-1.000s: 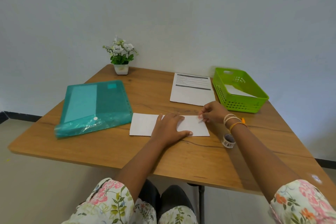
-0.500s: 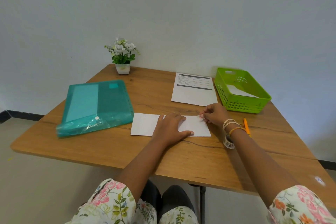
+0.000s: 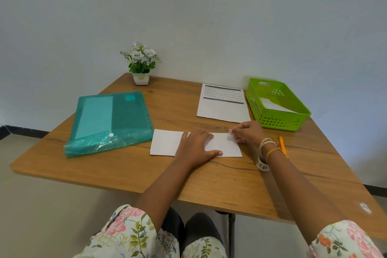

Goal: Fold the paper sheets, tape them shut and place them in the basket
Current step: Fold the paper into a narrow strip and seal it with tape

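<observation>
A folded white paper sheet (image 3: 165,142) lies on the wooden table (image 3: 125,174) in front of me. My left hand (image 3: 196,146) presses flat on its middle, fingers spread. My right hand (image 3: 248,132) pinches a small piece of tape (image 3: 230,133) at the sheet's upper right edge. A roll of patterned tape (image 3: 261,164) stands under my right wrist. The green basket (image 3: 278,120) at the back right holds one folded white sheet (image 3: 272,105). A flat printed sheet (image 3: 223,104) lies just left of the basket.
A teal plastic folder (image 3: 109,119) lies on the left of the table. A small potted plant (image 3: 141,65) stands at the back by the wall. An orange pen (image 3: 282,144) rests right of my right wrist.
My right hand has shifted slightly along the sheet's upper right edge, and the piece of tape now shows at its fingertips. My left hand stays pressed on the sheet.
</observation>
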A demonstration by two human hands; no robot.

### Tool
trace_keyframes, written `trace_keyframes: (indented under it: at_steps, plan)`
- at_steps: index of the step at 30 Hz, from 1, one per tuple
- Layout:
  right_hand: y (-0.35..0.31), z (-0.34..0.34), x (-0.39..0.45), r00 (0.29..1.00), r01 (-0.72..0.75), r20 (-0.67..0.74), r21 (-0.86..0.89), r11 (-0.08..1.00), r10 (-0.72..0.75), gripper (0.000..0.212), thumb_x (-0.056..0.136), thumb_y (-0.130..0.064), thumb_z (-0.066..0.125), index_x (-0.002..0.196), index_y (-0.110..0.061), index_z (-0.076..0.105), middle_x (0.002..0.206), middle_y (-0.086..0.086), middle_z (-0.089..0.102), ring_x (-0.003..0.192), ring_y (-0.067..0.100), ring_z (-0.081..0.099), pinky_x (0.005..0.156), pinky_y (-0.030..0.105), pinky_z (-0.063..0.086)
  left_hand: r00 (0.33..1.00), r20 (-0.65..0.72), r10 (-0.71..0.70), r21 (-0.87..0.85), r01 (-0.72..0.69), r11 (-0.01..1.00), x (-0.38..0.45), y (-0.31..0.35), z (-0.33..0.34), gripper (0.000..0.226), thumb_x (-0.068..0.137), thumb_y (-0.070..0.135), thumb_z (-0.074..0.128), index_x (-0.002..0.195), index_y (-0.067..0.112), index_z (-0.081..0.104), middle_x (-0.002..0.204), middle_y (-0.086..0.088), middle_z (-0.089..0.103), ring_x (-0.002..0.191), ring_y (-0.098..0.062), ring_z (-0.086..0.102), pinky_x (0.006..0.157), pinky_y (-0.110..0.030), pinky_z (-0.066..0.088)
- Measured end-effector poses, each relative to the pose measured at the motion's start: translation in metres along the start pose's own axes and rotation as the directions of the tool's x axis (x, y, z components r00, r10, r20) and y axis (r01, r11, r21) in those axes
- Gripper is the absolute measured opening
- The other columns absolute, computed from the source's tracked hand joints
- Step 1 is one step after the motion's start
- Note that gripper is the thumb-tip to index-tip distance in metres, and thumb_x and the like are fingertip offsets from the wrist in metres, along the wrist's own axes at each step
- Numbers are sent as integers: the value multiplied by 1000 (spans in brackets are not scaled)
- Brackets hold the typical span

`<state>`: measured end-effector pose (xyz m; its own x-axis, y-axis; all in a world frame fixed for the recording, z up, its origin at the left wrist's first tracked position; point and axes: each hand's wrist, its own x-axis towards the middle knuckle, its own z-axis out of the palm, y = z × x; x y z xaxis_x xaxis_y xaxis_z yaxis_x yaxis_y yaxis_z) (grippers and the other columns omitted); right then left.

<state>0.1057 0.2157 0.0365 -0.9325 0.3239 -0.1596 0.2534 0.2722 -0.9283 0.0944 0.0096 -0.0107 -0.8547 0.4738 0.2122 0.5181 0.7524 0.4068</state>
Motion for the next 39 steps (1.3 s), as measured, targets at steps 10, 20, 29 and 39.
trace_keyframes:
  at_steps: [10, 20, 29, 39]
  plan:
    - [2, 4, -6, 997, -12, 77, 124, 992, 3, 10, 92, 5, 53, 86, 3, 61, 95, 16, 61, 69, 20, 61, 58, 20, 57, 1000, -11, 3, 10, -3, 1000, 1, -1, 2, 72, 75, 74, 54, 133, 31, 51, 146, 5, 45, 134, -15, 38, 116, -48, 20]
    - [6, 2, -8, 1000, -15, -8, 201, 980, 17, 10, 83, 4, 66, 93, 7, 64, 85, 22, 66, 70, 24, 68, 63, 25, 59, 1000, -18, -3, 3, 3, 1000, 1, -1, 2, 72, 75, 74, 54, 132, 31, 52, 145, 5, 46, 133, -15, 39, 115, -47, 20]
    - [-8, 4, -13, 990, -135, 70, 216, 967, 123, 18, 86, 18, 52, 98, 10, 62, 110, 27, 56, 91, 33, 66, 60, 20, 58, 1000, -14, -4, -6, 4, 1000, 0, 0, 1, 70, 76, 72, 56, 132, 31, 53, 145, 5, 46, 133, -15, 39, 116, -48, 21]
    - [-9, 4, -10, 992, -104, -71, -11, 995, 103, 14, 77, -6, 76, 69, -9, 65, 76, 14, 65, 64, 18, 60, 55, 23, 49, 1000, -11, -1, -7, 1, 1000, -1, 0, -1, 70, 76, 72, 56, 132, 31, 53, 145, 5, 46, 133, -15, 39, 115, -48, 21]
